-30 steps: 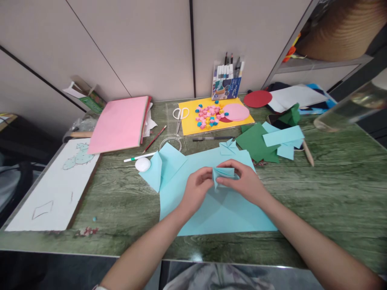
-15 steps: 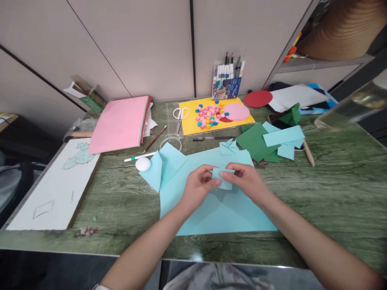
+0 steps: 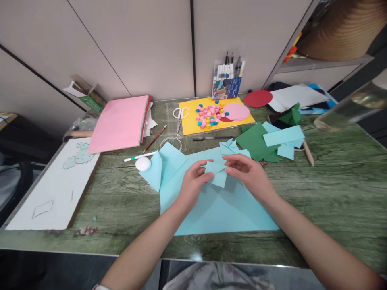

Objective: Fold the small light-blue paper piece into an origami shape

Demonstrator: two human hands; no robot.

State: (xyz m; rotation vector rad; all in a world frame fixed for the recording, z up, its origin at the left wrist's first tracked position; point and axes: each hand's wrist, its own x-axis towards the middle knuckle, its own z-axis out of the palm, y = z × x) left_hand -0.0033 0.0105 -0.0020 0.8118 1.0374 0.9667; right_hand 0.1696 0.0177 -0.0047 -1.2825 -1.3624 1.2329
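Note:
A small folded piece of light-blue paper (image 3: 218,179) is held just above a large light-blue sheet (image 3: 211,213). My left hand (image 3: 195,181) pinches its left side between thumb and fingers. At the paper's right edge, the thumb and fingers of my right hand (image 3: 249,173) close around the corner, with the index finger raised a little off it. A crease with a raised flap shows along the paper's top. Just behind my hands, a folded light-blue paper piece (image 3: 229,146) lies on the big sheet's far edge.
Left of the sheet are folded blue paper (image 3: 171,161), a white egg-shaped object (image 3: 143,164) and a green-banded marker (image 3: 137,157). Scissors (image 3: 180,117) and small colourful balls (image 3: 208,116) on yellow paper (image 3: 187,127) lie behind. Green paper (image 3: 256,141) and blue strips (image 3: 284,136) sit right.
The small paper has shifted slightly left and tilted, and a flap now stands up along its top. My right hand's fingers have spread and moved to its right edge.

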